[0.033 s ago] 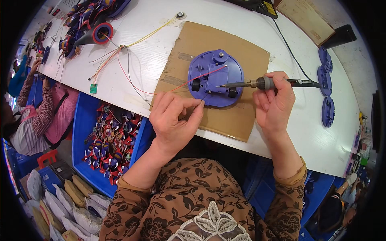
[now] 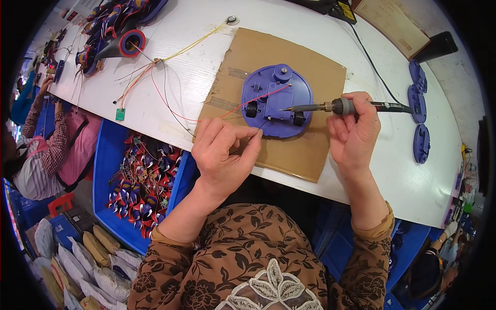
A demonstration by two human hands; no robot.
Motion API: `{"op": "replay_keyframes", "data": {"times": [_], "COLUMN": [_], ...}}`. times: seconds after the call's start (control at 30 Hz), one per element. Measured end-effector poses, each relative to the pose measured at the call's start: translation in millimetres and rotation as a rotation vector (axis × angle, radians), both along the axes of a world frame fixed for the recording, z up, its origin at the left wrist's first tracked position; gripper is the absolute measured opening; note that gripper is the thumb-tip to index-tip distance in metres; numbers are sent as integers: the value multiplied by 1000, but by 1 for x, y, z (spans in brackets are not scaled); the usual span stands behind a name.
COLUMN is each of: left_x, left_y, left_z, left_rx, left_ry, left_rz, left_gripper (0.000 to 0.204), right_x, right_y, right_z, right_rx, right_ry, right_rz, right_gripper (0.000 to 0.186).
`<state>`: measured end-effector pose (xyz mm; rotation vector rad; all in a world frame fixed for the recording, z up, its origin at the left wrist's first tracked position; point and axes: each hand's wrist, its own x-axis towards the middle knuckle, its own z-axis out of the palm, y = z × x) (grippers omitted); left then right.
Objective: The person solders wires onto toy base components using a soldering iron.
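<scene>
My right hand (image 2: 354, 129) grips a soldering iron (image 2: 343, 106) like a pen, its tip pointing left over the purple plastic base (image 2: 278, 72). Whether the tip touches the base I cannot tell. Thumb and forefinger of my left hand (image 2: 223, 152) pinch a thin dark wire (image 2: 265, 122) at the base's near edge. Two black wheels sit in the base, one of them the left wheel (image 2: 251, 109). A red wire (image 2: 240, 107) crosses the base to a metal contact near its upper right. Beneath lies a sheet of brown cardboard (image 2: 289, 46).
Left on the white table are a wire bundle (image 2: 157, 61), a green circuit board (image 2: 120, 114) and a dark cone-shaped part (image 2: 116, 46). More purple parts (image 2: 417, 97) lie at right. A blue bin (image 2: 138, 231) of coloured parts stands below; a co-worker (image 2: 49, 160) sits far left.
The soldering iron and my right hand have shifted very slightly to the right. My left hand and the purple base stay where they were.
</scene>
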<state>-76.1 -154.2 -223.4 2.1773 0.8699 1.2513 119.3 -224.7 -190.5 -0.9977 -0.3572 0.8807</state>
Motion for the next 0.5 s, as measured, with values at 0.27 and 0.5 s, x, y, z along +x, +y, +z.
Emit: {"op": "replay_keyframes", "data": {"times": [0.27, 0.5], "left_x": [-2, 21], "left_y": [2, 19], "left_z": [11, 48], "left_rx": [-10, 187], "left_ry": [87, 234], "left_rz": [-2, -123], "left_gripper": [20, 74], "right_x": [18, 27], "right_y": [-2, 1], "right_z": [5, 16], "right_rx": [-7, 14], "right_ry": [60, 111], "right_rz": [-72, -135], "right_gripper": [19, 19]}}
